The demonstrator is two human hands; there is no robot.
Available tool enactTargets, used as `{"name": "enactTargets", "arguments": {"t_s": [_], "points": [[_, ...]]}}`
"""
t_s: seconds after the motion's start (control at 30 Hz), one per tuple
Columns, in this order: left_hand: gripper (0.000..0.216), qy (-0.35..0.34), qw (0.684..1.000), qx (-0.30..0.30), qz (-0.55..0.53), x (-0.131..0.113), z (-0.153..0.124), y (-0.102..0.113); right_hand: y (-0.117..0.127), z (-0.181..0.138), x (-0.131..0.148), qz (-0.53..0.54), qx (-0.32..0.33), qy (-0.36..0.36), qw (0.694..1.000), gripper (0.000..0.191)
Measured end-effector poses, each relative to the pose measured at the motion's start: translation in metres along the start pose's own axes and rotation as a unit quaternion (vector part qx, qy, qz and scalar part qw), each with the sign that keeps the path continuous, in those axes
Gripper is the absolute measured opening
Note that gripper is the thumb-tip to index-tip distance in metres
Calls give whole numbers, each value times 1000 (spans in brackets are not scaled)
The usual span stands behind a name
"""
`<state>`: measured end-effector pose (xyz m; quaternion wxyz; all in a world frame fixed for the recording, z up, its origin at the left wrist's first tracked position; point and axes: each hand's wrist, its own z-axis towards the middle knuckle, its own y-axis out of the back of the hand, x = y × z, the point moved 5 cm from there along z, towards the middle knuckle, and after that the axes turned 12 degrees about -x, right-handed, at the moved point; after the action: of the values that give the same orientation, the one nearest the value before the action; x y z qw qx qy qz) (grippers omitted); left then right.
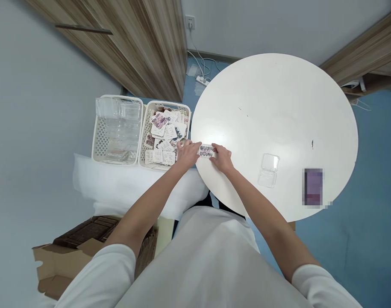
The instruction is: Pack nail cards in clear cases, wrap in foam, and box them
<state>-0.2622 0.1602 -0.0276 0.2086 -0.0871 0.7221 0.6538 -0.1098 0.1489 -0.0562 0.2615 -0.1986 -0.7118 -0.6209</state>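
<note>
Both my hands hold a small white card [206,150] carrying rows of dark purple pieces, at the left edge of the round white table [278,107]. My left hand [187,154] pinches the card's left end, fingers closed. My right hand [222,157] grips its right end, fingers closed. Just left of my hands, a white basket [165,133] holds several similar cards. An open clear plastic clamshell case [268,170] lies on the table to the right of my hands.
A second white basket [116,128] with clear plastic cases sits further left, both on a white padded surface [118,184]. A blurred dark rectangular item [313,187] lies near the table's right edge. A cardboard box [76,244] is at lower left. A power strip [202,79] lies on the blue floor.
</note>
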Motion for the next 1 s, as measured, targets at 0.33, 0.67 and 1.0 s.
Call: {"name": "enactTargets", "arguments": {"t_s": [0.33, 0.67, 1.0], "points": [[58, -9, 999, 20, -44, -24, -10, 5, 31, -20, -5, 29, -3, 9, 1000, 64], [59, -48, 997, 41, -49, -99, -39, -7, 88, -79, -45, 96, -34, 2, 995, 63], [57, -133, 989, 45, -44, -194, -55, -53, 150, -148, -130, 3, -83, 7, 997, 61]]}}
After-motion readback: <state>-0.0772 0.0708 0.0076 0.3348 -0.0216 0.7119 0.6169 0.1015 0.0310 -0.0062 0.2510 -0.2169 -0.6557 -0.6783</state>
